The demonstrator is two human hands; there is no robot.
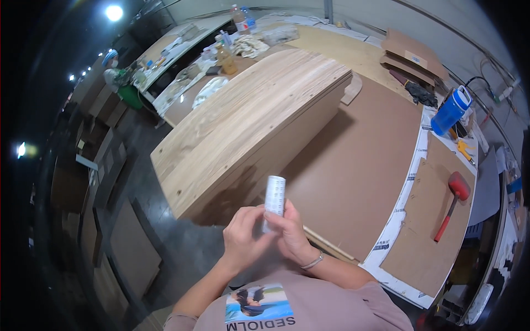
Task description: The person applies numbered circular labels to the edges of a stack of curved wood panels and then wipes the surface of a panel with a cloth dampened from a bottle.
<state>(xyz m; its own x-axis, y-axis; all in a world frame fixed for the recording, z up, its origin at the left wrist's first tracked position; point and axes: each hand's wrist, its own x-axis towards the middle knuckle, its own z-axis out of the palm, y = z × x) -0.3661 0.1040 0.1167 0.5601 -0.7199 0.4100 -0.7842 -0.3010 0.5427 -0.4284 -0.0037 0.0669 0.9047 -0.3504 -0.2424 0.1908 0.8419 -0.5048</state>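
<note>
In front of my chest I hold a white roll (275, 194) with rows of small dark print, upright, in both hands. My right hand (293, 236) wraps its lower part, the thumb lying across the front. My left hand (243, 234) is closed at its lower left side, with some fingertips hidden behind the roll. Just beyond my hands stands a pale wooden cabinet-like piece (248, 110) with a grained top panel. Small dark holes dot that panel along its near edge. A brown board (359, 182) covers the bench under and beside it.
A red mallet (459, 186) lies on cardboard (425, 220) at the right, below a blue bottle (451, 110). Folded cardboard (414, 55) and dark gloves (420, 94) sit farther back. Bottles (226, 59) and rags (251, 46) crowd the far left bench. A co-worker (118, 77) stands beyond.
</note>
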